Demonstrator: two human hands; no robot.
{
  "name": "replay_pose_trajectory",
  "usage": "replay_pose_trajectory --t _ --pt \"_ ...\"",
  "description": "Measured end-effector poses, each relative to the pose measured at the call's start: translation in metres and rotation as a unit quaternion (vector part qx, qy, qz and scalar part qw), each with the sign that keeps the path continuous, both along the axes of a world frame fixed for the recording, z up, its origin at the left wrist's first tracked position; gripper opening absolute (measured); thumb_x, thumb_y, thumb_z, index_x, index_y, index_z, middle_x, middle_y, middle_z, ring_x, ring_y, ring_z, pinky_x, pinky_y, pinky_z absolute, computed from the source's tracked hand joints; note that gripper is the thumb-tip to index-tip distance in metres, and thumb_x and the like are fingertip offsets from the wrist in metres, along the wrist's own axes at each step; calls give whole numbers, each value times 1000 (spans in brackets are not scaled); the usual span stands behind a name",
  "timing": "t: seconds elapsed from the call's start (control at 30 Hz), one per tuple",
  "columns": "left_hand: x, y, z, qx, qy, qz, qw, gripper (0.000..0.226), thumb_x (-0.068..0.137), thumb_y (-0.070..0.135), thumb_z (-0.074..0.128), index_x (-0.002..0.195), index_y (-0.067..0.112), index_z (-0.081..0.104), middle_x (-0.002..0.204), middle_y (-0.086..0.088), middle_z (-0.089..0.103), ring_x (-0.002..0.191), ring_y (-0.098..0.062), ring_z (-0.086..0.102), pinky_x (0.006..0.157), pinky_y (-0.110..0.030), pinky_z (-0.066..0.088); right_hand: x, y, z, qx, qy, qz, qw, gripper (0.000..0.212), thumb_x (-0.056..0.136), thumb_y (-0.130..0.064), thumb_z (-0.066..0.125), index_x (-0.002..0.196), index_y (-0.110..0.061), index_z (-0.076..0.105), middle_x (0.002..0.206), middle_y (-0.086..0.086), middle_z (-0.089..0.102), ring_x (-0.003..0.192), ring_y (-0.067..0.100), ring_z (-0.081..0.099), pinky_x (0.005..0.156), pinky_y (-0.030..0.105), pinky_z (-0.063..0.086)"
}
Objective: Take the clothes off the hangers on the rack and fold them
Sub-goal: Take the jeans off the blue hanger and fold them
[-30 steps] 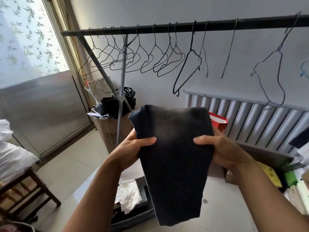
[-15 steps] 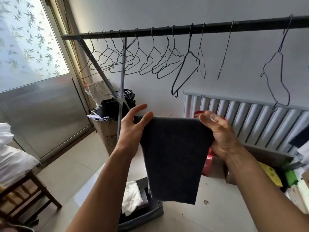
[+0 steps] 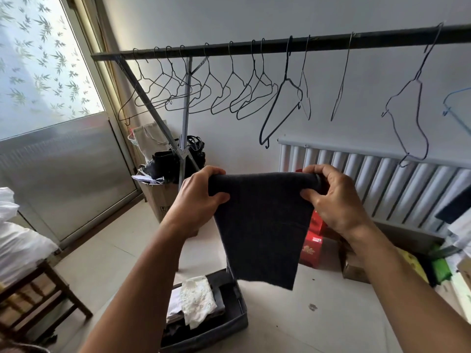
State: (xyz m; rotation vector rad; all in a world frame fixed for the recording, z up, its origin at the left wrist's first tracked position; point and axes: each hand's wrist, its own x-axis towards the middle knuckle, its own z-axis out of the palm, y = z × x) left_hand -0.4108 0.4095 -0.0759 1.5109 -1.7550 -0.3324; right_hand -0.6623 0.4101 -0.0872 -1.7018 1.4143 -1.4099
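Observation:
A dark grey garment (image 3: 262, 225) hangs in front of me, its top edge rolled into a thick fold. My left hand (image 3: 198, 200) grips the left end of that rolled edge, fingers curled over it. My right hand (image 3: 334, 197) grips the right end, thumb under and fingers over. The cloth's lower edge dangles free above the floor. Behind it the black rack bar (image 3: 280, 45) carries several bare wire hangers (image 3: 229, 95); I see no clothes on them.
A dark storage box (image 3: 239, 317) with folded clothes, a white lacy piece on top, sits on the floor below. Red boxes (image 3: 311, 248) and a white radiator (image 3: 382, 179) stand behind. A cardboard box (image 3: 158, 200) holds black items by the rack leg. A wooden stool (image 3: 51, 289) is at left.
The garment has been folded shorter, and its top edge is now rolled over. Both hands went from flat or pinching holds to curled grips on that edge. The view tilted slightly.

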Motion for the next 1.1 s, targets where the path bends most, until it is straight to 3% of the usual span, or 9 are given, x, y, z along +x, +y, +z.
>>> replay_pose_trajectory --t 0.13,0.23,0.33,0.43,0.53,0.67,0.8,0.97,1.1 --pt "5 -1 -2 -61 -71 55 994 23 79 30 78 99 26 67 95 5 50 94 -18 52 79 -34 46 -3 0 -4 -43 77 -51 995 9 87 -16 70 91 -18 63 91 -3 59 85 11 57 71 17 45" --pt "10 -5 -7 -97 -90 60 989 24 71 35 84 89 28 70 105 5 39 104 -14 35 89 -32 39 -6 -3 -3 -61 107 -79 989 14 82 -17 75 89 -16 63 100 -1 50 87 7 49 70 4 39" --pt "13 -6 -5 -63 39 -29 997 21 71 24 86 81 22 67 115 2 52 112 -14 47 93 -34 45 -11 -3 4 -44 51 -51 996 17 77 -12 79 83 -13 63 86 -1 59 73 3 54 62 3 44" --pt "14 -1 0 50 250 -102 962 19 79 9 79 91 5 64 84 -12 63 77 -16 62 62 -33 55 -15 -1 8 -28 -11 -5 1000 23 70 -11 83 80 -10 62 76 4 62 65 11 57 58 19 53" --pt "15 0 -1 84 327 -117 934 29 77 17 78 99 3 65 80 -8 65 73 -20 61 59 -27 52 -19 3 10 -20 -80 60 995 25 66 -21 81 80 -13 62 79 10 62 72 17 61 62 28 57" --pt "13 1 -1 103 413 -118 897 43 75 22 74 111 0 65 89 -13 68 80 -26 64 63 -30 56 -18 4 12 -31 -172 142 974 15 71 -18 74 72 -27 62 71 -6 62 66 9 61 55 19 51" --pt "10 5 4 110 464 -133 869 38 75 20 67 108 2 66 86 -10 72 73 -19 69 63 -28 59 -15 2 15 -49 -221 163 960 21 69 -18 76 70 -24 56 70 -9 60 63 6 57 54 19 50" --pt "7 8 12 118 472 -131 864 28 76 18 66 101 5 67 81 -6 74 70 -16 70 62 -27 60 -13 0 12 -35 -281 162 945 24 66 -21 74 73 -16 52 69 -5 60 64 8 58 51 19 49" --pt "6 8 25 95 376 -99 917 18 86 12 68 102 3 66 82 -7 70 70 -14 67 63 -26 58 -15 -7 1 -9 -297 129 946 18 85 -4 63 76 -20 60 74 -4 62 74 10 60 64 22 52"
